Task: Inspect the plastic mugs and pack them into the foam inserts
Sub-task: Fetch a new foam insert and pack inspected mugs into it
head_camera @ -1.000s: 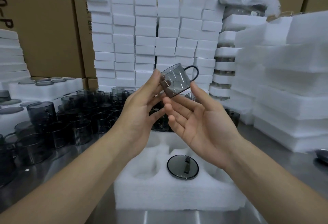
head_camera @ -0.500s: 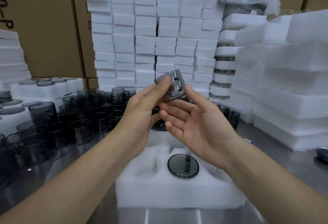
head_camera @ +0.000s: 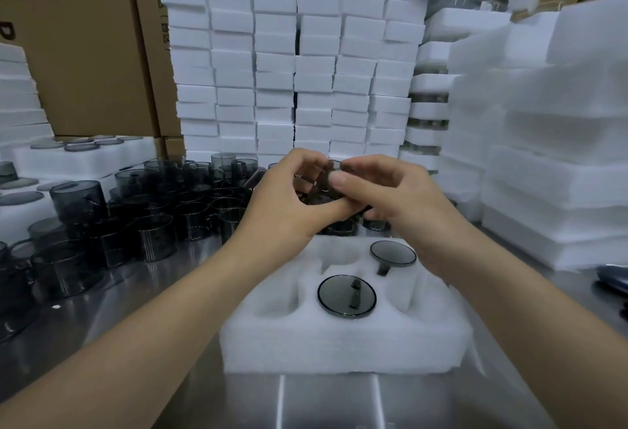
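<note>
Mug under inspection is held above the far edge of the foam insert, gripped by the left hand and right hand, fingers curled round it, evidently for checking before seating. Packed mugs are seated base-up; loose mugs are massed left, within reach.

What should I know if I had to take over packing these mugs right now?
Hands: left hand and right hand both grip one grey mug, fingers curled round it, above the foam insert.
Done: front mug and back mug sit in the insert's pockets.
Left: finish checking the grey mug, probably seat it in a free pocket, then work through the loose mugs on the steel table to the left.
</note>
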Available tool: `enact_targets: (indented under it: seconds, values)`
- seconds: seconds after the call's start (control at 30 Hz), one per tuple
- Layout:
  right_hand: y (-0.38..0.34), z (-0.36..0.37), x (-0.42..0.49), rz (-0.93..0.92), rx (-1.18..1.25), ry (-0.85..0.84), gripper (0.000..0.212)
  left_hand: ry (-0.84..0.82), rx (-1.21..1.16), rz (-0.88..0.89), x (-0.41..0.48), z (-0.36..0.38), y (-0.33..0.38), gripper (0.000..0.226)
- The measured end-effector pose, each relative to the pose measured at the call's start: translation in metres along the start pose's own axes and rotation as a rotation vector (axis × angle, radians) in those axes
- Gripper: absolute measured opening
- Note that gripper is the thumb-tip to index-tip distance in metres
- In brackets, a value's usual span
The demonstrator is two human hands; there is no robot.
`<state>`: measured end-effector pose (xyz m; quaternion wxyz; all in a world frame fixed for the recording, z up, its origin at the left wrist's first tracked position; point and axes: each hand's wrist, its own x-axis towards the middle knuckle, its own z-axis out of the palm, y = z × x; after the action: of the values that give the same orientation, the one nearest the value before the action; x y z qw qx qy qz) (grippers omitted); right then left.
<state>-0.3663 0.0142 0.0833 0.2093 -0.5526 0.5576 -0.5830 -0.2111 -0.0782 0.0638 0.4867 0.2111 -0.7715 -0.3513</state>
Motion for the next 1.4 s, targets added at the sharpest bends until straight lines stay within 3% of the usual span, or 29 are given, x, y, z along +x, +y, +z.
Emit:
enact_targets:
  seconds: [0.13,0.23,0.37,0.5,0.7,0.83,1.07,1.2,1.3,1.4]
  values:
    - [0.004,-0.015,0.008,0.037,0.029,0.180,0.040,-0.282,0.211,-0.078,0.001,-0.010,-0.002,0.078]
    - [0.011,-0.021,0.012,0.104,0.060,0.214,0.064,-0.495,0.473,-0.107,-0.003,-0.014,-0.004,0.054]
    - [0.018,-0.021,0.016,0.135,-0.030,0.142,0.063,-0.417,0.592,-0.111,0.004,-0.022,-0.008,0.018]
    - [0.020,-0.014,0.014,0.178,-0.097,-0.059,0.056,-0.288,0.680,-0.145,0.008,-0.034,-0.018,0.029]
    - [0.019,-0.005,0.008,0.053,-0.149,-0.183,0.059,-0.249,0.115,-0.208,0.013,-0.031,-0.009,0.029]
    - [0.018,-0.004,0.007,0.030,-0.065,-0.138,0.061,-0.256,0.140,-0.217,0.013,-0.033,-0.009,0.023]
    - [0.017,0.005,0.010,0.109,0.029,0.020,0.030,-0.281,-0.152,-0.389,0.016,-0.044,-0.008,0.008]
    - [0.020,0.010,0.007,0.129,-0.031,-0.012,0.015,-0.251,-0.221,-0.413,0.015,-0.041,-0.007,0.013]
    - [0.021,0.008,0.005,0.107,-0.139,-0.071,0.024,-0.284,-0.215,-0.404,0.013,-0.039,-0.005,0.021]
    - [0.018,0.005,0.003,0.091,-0.089,-0.123,0.035,-0.399,-0.177,-0.409,0.011,-0.040,-0.001,0.032]
